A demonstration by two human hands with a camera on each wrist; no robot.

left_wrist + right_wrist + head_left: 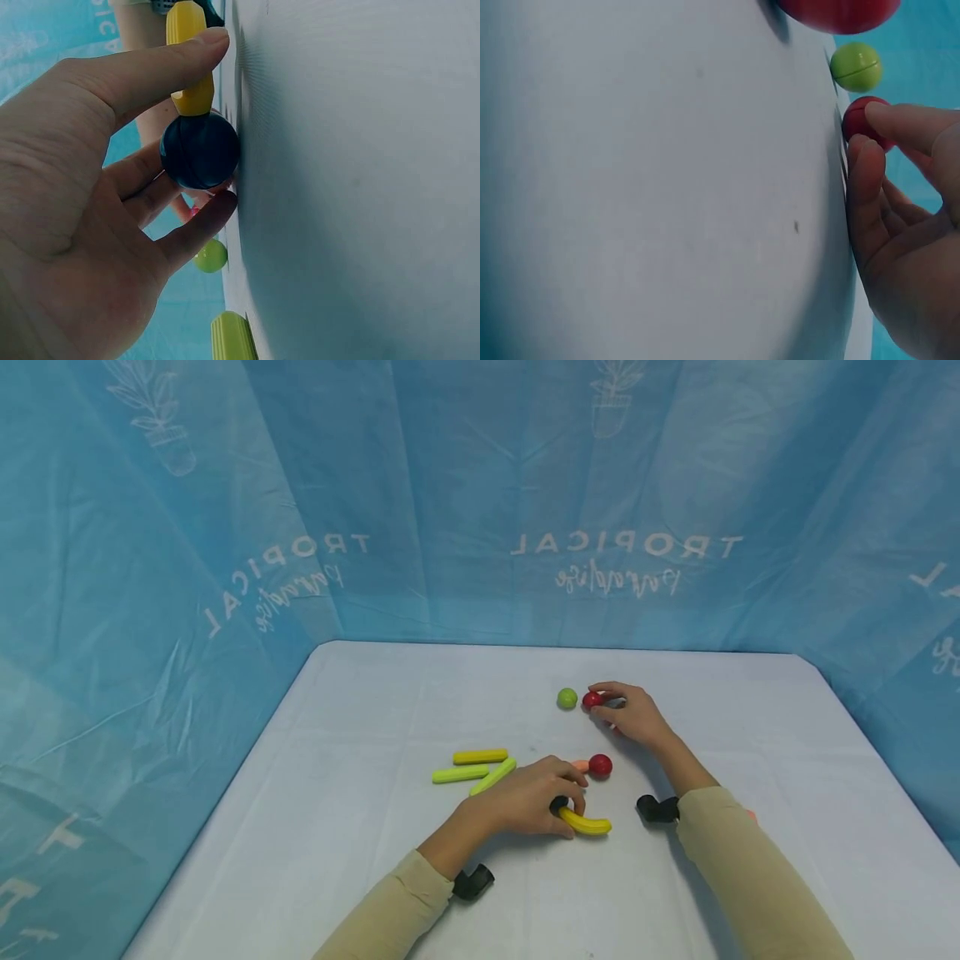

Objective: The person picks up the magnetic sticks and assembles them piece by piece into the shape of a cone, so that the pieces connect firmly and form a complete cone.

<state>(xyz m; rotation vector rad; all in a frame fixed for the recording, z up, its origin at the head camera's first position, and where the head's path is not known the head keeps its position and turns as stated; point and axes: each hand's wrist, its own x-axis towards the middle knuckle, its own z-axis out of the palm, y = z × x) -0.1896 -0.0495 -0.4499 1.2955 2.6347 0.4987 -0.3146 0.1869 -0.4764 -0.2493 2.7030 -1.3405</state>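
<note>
My left hand [536, 793] holds a dark ball [199, 150] with a yellow ribbed handle [587, 823], low over the white table. The thumb lies across the handle and the other fingers are around the ball. Farther back, my right hand [633, 714] pinches a red ball [866, 120] between thumb and fingers, at the table surface. Just left of that ball is a lime-green ball [567, 698]. Between the two hands lies another red ball [601, 766] with an orange handle [581, 766], partly hidden by the left fingers.
Left of centre lie a yellow stick [481, 757] and two lime-green sticks [460, 774], one slanting toward the left hand. A bit of something orange [752, 816] shows beside the right sleeve. Blue printed curtains [465, 510] hang behind and along the sides of the white table [360, 718].
</note>
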